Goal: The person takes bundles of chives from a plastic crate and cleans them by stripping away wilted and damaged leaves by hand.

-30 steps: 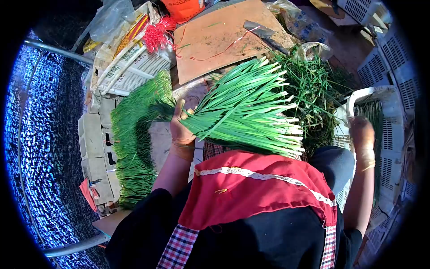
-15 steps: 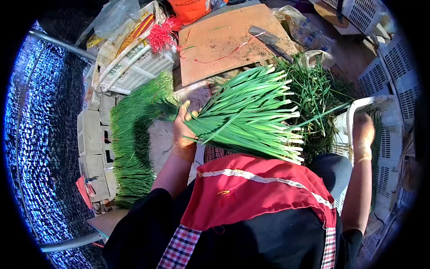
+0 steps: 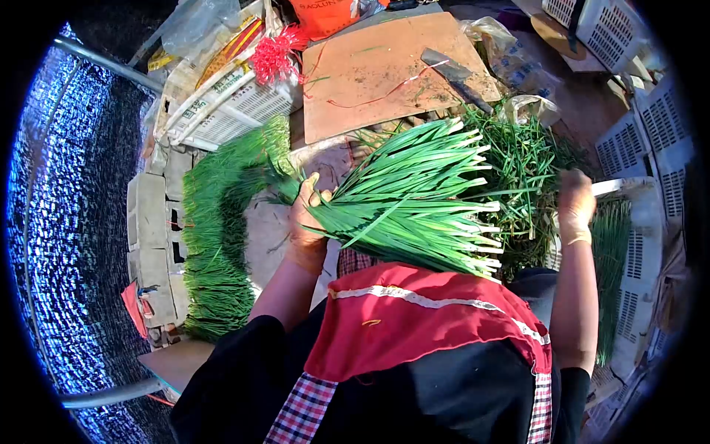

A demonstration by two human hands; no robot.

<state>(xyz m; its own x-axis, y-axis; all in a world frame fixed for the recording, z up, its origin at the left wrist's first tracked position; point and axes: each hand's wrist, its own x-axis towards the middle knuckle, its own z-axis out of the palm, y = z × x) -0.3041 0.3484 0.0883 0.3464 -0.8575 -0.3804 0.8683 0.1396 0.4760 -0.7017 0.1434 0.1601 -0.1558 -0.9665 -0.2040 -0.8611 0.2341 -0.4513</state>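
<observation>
Red apron (image 3: 436,329) — white-trimmed, checked straps (image 3: 302,407), black sleeves (image 3: 235,374)

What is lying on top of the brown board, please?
On the brown board lie a broad-bladed tool, a thin red strand, green scraps and dark specks. The surface directly under the tool is covered, so unseen.

One text is legible: capital letters, apparently "BAOLUN", on the orange-red bag (image 3: 325,24) at the far edge. Green printing on the white crate (image 3: 235,115) at far left is too small to read. Blue printing on the clear plastic bag (image 3: 526,75) at far right is likewise illegible.
</observation>
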